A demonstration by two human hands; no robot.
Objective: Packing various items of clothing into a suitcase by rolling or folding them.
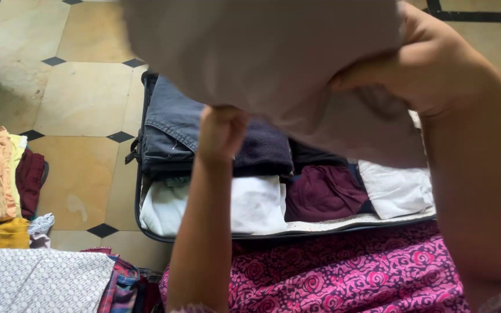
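Both hands grasp a pale pinkish-white cloth garment [273, 58], lifted above the open dark fabric suitcase [146, 87] of folded clothes. Left hand [220, 132] grip clenched on lower edge, right hand [430, 64] pinches the side.

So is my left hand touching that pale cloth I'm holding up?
Touching. The head view shows the left hand closed on the lower edge of the pale cloth, with no gap between them.

A home: tiled floor [82, 98], open suitcase [146, 232], clothes piles [1, 174].
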